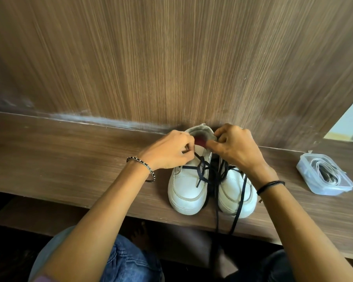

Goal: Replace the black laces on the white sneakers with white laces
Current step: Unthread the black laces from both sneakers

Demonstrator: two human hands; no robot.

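Two white sneakers (210, 190) sit side by side on a brown wooden shelf (69, 159), toes toward the person, heels near the wood-grain back panel (171, 58). Black laces (204, 169) are loosened on both; several strands cross between the shoes and two long ends hang over the shelf's front edge. Left hand (171, 149) is pinched on a black strand at the upper eyelets of the left-hand sneaker. Right hand (234, 147) is curled at the collar of that shoe, fingers at the padded rim; whether it grips the collar or a lace I cannot tell. A clear plastic box (324, 176) stands well apart to the right, holding coiled pale laces (324, 171), probably the white replacements, untouched. Judgement: unlacing stage, early in the task. The laces look thin, flat and limp; they should slide easily but will snag where strands cross, so take hold close to the eyelet and draw one crossing at a time. The sneakers look light, with soft uppers and stiffer soles; steady them at the collar or heel while pulling
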